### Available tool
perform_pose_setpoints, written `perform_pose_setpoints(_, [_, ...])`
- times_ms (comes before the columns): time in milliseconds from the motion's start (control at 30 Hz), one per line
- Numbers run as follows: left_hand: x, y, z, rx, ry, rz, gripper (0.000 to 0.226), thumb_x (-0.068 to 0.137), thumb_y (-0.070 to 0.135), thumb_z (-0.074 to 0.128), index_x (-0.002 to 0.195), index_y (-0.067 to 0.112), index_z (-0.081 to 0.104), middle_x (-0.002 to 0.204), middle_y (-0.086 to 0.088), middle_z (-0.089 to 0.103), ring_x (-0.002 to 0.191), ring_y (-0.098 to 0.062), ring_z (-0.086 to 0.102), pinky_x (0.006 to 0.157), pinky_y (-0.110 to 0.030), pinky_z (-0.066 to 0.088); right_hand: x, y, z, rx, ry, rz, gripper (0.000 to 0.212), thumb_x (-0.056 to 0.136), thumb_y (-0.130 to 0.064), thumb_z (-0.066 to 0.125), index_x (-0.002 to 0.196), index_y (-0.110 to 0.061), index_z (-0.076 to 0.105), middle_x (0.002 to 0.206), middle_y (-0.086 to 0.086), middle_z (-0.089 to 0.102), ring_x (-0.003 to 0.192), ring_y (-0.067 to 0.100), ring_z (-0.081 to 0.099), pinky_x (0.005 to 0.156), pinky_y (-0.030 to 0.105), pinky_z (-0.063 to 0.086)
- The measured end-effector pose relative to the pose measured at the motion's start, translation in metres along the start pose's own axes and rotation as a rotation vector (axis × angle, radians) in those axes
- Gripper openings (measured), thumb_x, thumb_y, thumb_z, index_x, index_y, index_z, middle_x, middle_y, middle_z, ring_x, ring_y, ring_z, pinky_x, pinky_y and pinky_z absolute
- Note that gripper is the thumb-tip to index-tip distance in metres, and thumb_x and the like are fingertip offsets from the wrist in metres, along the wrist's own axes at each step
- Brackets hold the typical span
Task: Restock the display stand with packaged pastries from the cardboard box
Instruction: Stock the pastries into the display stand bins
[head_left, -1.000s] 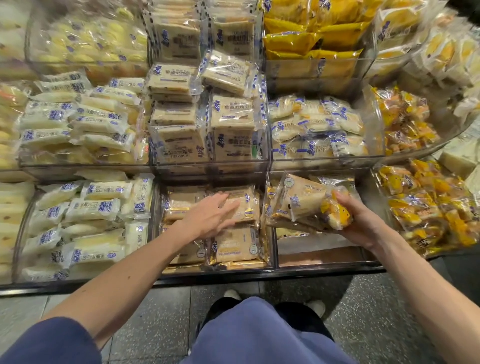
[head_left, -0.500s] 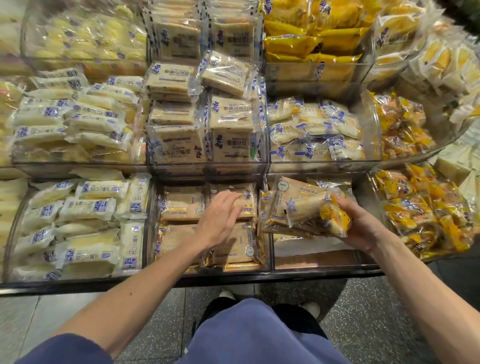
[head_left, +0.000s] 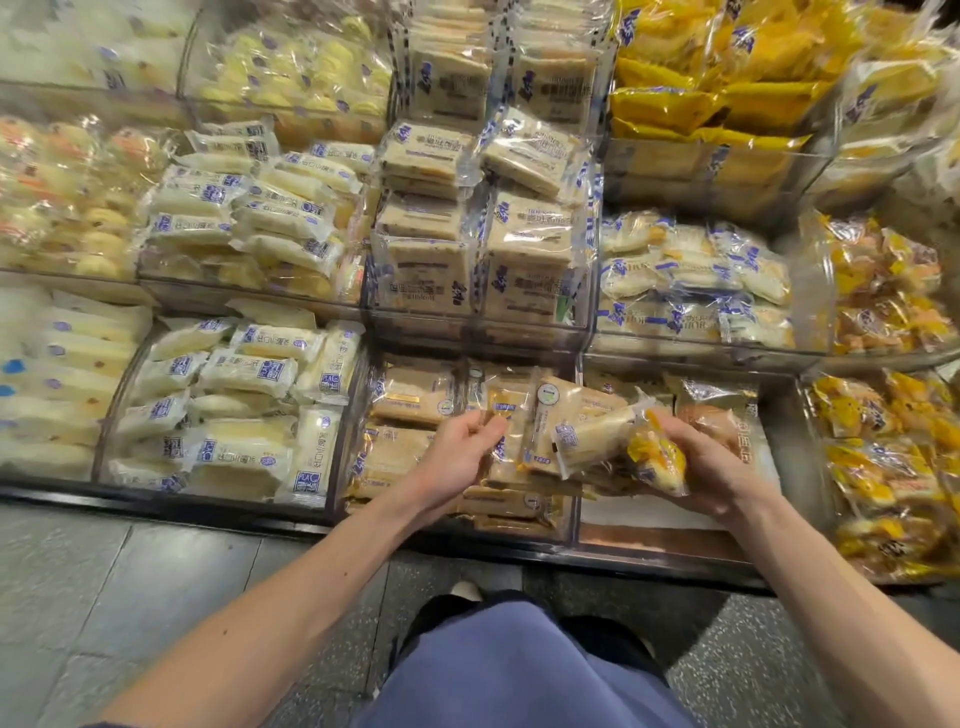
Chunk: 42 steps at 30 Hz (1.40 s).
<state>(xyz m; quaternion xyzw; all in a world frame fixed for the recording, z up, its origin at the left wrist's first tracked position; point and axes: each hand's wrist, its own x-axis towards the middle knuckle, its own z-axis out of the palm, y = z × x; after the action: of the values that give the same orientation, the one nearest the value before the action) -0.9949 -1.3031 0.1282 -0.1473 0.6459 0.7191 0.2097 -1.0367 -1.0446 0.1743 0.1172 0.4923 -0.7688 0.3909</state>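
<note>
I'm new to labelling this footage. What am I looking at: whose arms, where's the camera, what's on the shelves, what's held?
No machine here: these are a person's two bare arms, filmed by a wide-angle camera worn on their head, looking down. Before them stands a tiered display stand of clear bins holding packaged pastries: pale rolls, tan flat cakes, yellow packs. The right hand grips a bundle of mixed packets. The left hand pinches a tan packet at that bundle's edge. The lower right bin is partly bare.
</note>
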Motion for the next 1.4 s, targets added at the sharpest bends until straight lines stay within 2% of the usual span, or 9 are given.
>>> perform_pose_setpoints(167, [-0.019,-0.004,-0.026,0.018,0.146,-0.051,0.022,0.104,0.024,0.044,0.115,0.013,0.061,0.107,-0.008,0.074,0.101,-0.024,0.071,0.095,-0.049,0.054,0.007,0.006,-0.005,-0.023,0.006,0.017,0.070,0.010,-0.045,0.101,0.071,-0.017,0.082,0.072,0.004,0.072,0.055,0.012,0.065,0.048,0.022,0.055])
perform_pose_setpoints(367, [-0.024,0.000,-0.080,0.333,0.389,-0.017,0.046,0.103,0.021,0.049,0.146,0.011,0.037,0.135,0.003,0.051,0.114,-0.015,0.056,0.096,-0.032,0.047,0.001,0.012,-0.002,-0.068,0.024,0.043,0.108,0.012,-0.043,0.101,0.105,-0.004,0.064,0.081,0.010,0.075,0.063,0.017,0.071,0.050,0.026,0.056])
perform_pose_setpoints(533, [-0.018,-0.011,-0.106,0.649,0.418,-0.048,0.054,0.102,0.022,0.050,0.149,0.023,0.025,0.130,-0.013,0.060,0.109,-0.027,0.062,0.093,-0.043,0.049,0.008,0.017,0.004,-0.104,0.016,0.072,0.108,0.015,-0.047,0.101,0.109,-0.007,0.065,0.089,0.010,0.076,0.071,0.019,0.072,0.059,0.031,0.060])
perform_pose_setpoints(733, [-0.013,-0.054,-0.110,1.414,0.598,0.403,0.059,0.084,0.000,0.070,0.133,0.020,0.045,0.124,-0.016,0.053,0.103,-0.031,0.059,0.081,-0.038,0.053,0.006,0.018,0.015,-0.101,-0.004,0.061,0.107,0.014,-0.045,0.101,0.107,-0.006,0.065,0.087,0.010,0.076,0.069,0.018,0.072,0.056,0.027,0.059])
perform_pose_setpoints(867, [-0.008,-0.065,-0.109,1.612,0.462,0.574,0.038,0.094,0.028,0.057,0.131,0.018,0.058,0.140,-0.022,0.050,0.125,-0.038,0.054,0.098,-0.048,0.048,0.007,0.019,0.024,-0.086,-0.002,0.054,0.107,0.010,-0.043,0.101,0.104,-0.006,0.065,0.080,0.010,0.075,0.062,0.017,0.071,0.049,0.026,0.056])
perform_pose_setpoints(967, [-0.012,-0.073,-0.113,1.737,0.340,0.496,0.049,0.099,0.052,0.038,0.129,0.019,0.058,0.117,-0.015,0.066,0.097,-0.028,0.066,0.080,-0.039,0.055,0.009,0.019,0.030,-0.097,-0.006,0.052,0.108,0.010,-0.042,0.102,0.104,-0.006,0.064,0.078,0.010,0.074,0.058,0.016,0.069,0.047,0.026,0.055])
perform_pose_setpoints(1067, [-0.017,-0.068,-0.115,1.818,0.395,0.388,0.053,0.087,0.055,0.055,0.119,0.014,0.063,0.096,-0.012,0.067,0.085,-0.025,0.061,0.072,-0.039,0.050,0.010,0.018,0.034,-0.101,-0.020,0.042,0.107,0.010,-0.041,0.102,0.103,-0.004,0.064,0.077,0.011,0.074,0.057,0.016,0.069,0.047,0.026,0.055])
perform_pose_setpoints(1333, [-0.023,-0.059,-0.102,1.845,0.375,0.171,0.055,0.100,0.053,0.038,0.136,0.014,0.051,0.126,-0.007,0.057,0.113,-0.023,0.051,0.095,-0.039,0.042,0.015,0.021,0.034,-0.099,-0.043,0.040,0.111,0.015,-0.042,0.102,0.111,-0.005,0.061,0.084,0.011,0.075,0.064,0.018,0.071,0.051,0.028,0.057])
perform_pose_setpoints(1400, [-0.026,-0.048,-0.092,1.598,0.354,0.167,0.051,0.101,0.051,0.033,0.133,0.018,0.054,0.129,-0.004,0.056,0.117,-0.020,0.048,0.098,-0.035,0.038,0.018,0.022,0.030,-0.107,-0.039,0.043,0.110,0.017,-0.044,0.102,0.113,-0.007,0.062,0.091,0.012,0.076,0.072,0.021,0.073,0.057,0.031,0.059])
